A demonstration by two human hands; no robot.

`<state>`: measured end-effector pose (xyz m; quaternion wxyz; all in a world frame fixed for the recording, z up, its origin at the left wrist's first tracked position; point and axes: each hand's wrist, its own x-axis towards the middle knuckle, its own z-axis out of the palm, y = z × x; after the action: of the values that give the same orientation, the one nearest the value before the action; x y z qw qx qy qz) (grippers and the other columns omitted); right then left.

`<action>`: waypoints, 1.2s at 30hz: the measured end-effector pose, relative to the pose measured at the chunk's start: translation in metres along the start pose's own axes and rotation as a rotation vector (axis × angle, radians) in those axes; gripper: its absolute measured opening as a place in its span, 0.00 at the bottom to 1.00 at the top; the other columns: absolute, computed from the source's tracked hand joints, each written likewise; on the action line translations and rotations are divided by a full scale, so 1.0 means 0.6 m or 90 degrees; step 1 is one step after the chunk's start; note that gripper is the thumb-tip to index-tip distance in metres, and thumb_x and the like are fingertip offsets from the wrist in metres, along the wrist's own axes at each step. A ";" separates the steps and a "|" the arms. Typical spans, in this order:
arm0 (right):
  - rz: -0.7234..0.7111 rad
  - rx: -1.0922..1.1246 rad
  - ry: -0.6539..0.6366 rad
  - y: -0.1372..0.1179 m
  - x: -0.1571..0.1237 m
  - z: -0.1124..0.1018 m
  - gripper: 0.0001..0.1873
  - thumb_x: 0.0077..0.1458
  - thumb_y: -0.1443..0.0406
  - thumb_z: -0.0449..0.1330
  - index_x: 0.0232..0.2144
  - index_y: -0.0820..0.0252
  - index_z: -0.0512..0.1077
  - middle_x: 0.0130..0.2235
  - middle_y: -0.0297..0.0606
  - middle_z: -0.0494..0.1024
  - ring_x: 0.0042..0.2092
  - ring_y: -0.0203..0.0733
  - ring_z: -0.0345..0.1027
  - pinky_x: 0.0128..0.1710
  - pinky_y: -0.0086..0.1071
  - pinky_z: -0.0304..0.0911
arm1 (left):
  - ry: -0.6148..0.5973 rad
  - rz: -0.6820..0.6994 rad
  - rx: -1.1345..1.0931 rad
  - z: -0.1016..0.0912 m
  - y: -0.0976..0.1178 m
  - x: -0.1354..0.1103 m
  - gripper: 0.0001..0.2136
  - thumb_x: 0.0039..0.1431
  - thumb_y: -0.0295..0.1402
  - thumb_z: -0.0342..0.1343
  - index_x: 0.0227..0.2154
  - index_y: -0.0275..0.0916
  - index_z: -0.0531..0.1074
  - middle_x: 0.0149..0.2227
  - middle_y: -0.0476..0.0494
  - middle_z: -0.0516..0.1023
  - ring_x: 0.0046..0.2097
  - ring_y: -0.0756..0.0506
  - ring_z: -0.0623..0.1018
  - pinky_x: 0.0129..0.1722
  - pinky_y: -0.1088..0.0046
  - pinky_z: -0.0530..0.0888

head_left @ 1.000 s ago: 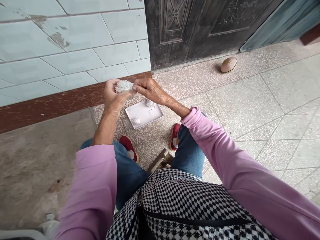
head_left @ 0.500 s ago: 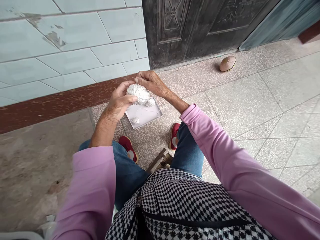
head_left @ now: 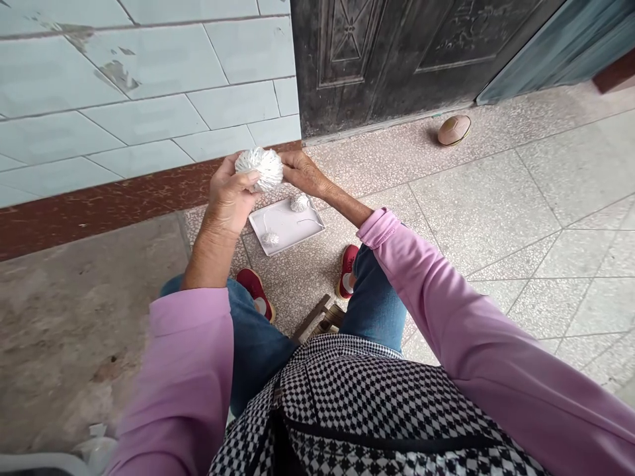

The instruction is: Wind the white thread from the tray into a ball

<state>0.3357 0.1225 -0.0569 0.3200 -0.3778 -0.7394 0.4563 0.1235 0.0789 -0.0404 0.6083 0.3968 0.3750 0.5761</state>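
My left hand [head_left: 231, 198] is wrapped round a white ball of string [head_left: 260, 168], thumb pressed on its front, held out above the floor. Just to the ball's right, my right hand [head_left: 303, 173] has its fingers curled against the ball's side; what it pinches is hidden. Below the hands a white tray [head_left: 285, 228] lies on the floor with two small white balls of string, one [head_left: 299, 202] at its far edge and one [head_left: 270, 238] at its near left. A thin strand lies across the tray.
I sit with my knees apart and red shoes [head_left: 254, 291] on a speckled tiled floor. A pale tiled wall with a red-brown skirting [head_left: 99, 208] is to the left, a dark door [head_left: 397, 53] is ahead, and a small ball [head_left: 453, 129] lies near it.
The ball of string has turned in my hands and risen a little. My right hand slid from the top of the ball to its right side.
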 end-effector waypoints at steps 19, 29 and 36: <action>-0.014 -0.125 0.043 -0.097 -0.049 -0.034 0.23 0.93 0.54 0.60 0.39 0.54 0.74 0.40 0.40 0.81 0.49 0.49 0.75 0.58 0.41 0.75 | 0.076 -0.006 0.405 -0.016 -0.021 0.013 0.37 0.33 0.21 0.82 0.44 0.47 0.68 0.41 0.53 0.79 0.43 0.41 0.80 0.44 0.63 0.79; 0.065 0.052 0.083 -0.081 -0.023 -0.047 0.33 0.88 0.43 0.71 0.32 0.50 0.69 0.28 0.30 0.66 0.39 0.42 0.63 0.43 0.40 0.67 | -0.137 -0.084 0.113 0.007 0.001 -0.020 0.37 0.34 0.38 0.90 0.47 0.47 0.75 0.44 0.42 0.81 0.47 0.34 0.80 0.46 0.54 0.80; 0.091 0.080 0.054 -0.039 0.001 -0.027 0.36 0.81 0.38 0.78 0.33 0.48 0.66 0.31 0.32 0.70 0.41 0.46 0.63 0.44 0.42 0.69 | -0.120 -0.036 0.049 0.012 0.013 -0.016 0.38 0.37 0.44 0.90 0.52 0.46 0.80 0.54 0.35 0.82 0.61 0.26 0.82 0.53 0.50 0.84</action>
<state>0.3423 0.1227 -0.0294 0.3402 -0.4278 -0.6665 0.5069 0.1266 0.0689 -0.0303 0.6411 0.4613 0.3492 0.5041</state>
